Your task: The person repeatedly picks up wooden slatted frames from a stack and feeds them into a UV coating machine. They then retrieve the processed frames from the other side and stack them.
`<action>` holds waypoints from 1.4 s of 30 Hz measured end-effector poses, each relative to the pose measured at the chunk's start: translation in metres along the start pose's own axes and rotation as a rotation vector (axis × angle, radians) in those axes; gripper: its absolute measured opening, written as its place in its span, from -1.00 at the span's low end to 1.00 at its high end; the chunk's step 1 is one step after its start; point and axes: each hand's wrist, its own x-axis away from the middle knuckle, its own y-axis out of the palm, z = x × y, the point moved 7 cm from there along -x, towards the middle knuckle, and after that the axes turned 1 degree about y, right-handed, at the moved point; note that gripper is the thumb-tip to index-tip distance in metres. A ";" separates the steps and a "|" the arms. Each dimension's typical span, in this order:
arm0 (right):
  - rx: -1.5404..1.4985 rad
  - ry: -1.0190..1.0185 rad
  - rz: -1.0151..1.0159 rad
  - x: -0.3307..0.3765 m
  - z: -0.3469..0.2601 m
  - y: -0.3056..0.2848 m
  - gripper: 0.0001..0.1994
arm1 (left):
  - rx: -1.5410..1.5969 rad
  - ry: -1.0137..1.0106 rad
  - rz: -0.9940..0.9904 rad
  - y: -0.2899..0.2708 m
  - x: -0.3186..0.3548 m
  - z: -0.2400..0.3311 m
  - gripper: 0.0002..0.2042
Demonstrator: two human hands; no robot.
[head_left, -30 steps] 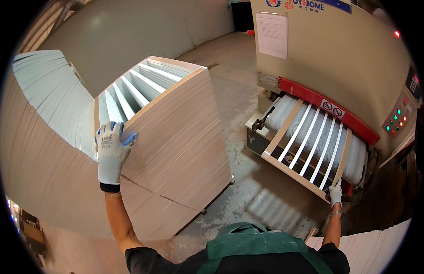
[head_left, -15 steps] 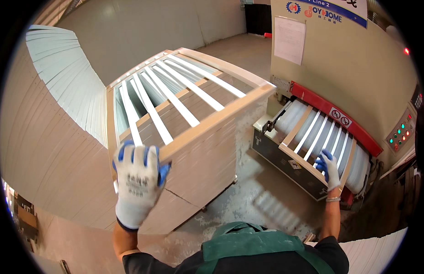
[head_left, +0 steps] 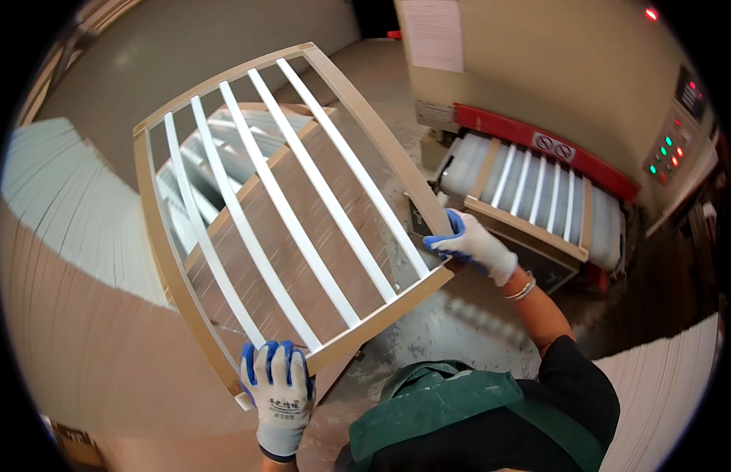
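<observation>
A slatted frame (head_left: 373, 324) with tan rails and several white slats hangs tilted in front of me. My left hand (head_left: 280, 397), in a white glove with blue palm, is closed over its near rail by the left corner. At the near right corner my right hand (head_left: 477, 245), gloved alike, grips the rail with the thumb on top; part of its fingers is hidden. Beneath the lifted frame stands a stack of similar frames (head_left: 346, 193), seen between the slats. Another slatted frame (head_left: 531, 229) lies on the machine's conveyor (head_left: 607, 228) at the right.
Beyond the conveyor rises a beige machine (head_left: 531, 55) with a red guard bar (head_left: 499, 123) and a lit control panel (head_left: 666, 153). A tall stack of pale-topped panels (head_left: 59, 212) curves along my left. More stacked pieces (head_left: 672, 374) stand at the lower right.
The top frame has come up off the stack and tilted. My right hand has left the frame on the conveyor for the lifted frame's near right corner. My view has turned right.
</observation>
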 end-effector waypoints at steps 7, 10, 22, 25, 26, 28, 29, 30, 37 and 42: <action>0.221 -0.034 0.569 0.113 0.083 -0.027 -0.71 | 0.045 0.224 -0.038 0.023 0.024 0.034 -0.66; 0.006 0.082 0.707 0.176 0.120 -0.047 -0.74 | 0.095 0.318 -0.062 0.029 0.005 0.060 -0.68; 0.375 0.419 1.324 0.408 0.192 -0.074 -0.53 | 0.469 0.833 -0.231 0.136 -0.022 0.174 -0.56; 0.410 0.570 1.347 0.453 0.213 -0.074 -0.40 | 0.533 0.932 -0.313 0.161 -0.009 0.209 -0.52; 0.399 0.606 1.322 0.461 0.216 -0.070 -0.40 | 0.496 0.957 -0.346 0.171 -0.005 0.215 -0.53; 0.529 0.620 1.359 0.480 0.212 -0.069 -0.46 | 0.458 1.045 -0.301 0.177 0.004 0.234 -0.52; 0.474 0.615 1.376 0.485 0.213 -0.067 -0.49 | 0.480 1.046 -0.350 0.183 0.008 0.240 -0.52; 0.446 0.591 1.414 0.490 0.211 -0.067 -0.52 | 0.555 1.020 -0.371 0.184 0.009 0.244 -0.50; 0.308 0.687 1.375 0.493 0.222 -0.079 -0.55 | 0.507 1.040 -0.422 0.201 0.002 0.266 -0.46; 0.525 0.552 1.474 0.478 0.229 -0.104 -0.68 | 0.504 1.031 -0.369 0.209 -0.021 0.276 -0.47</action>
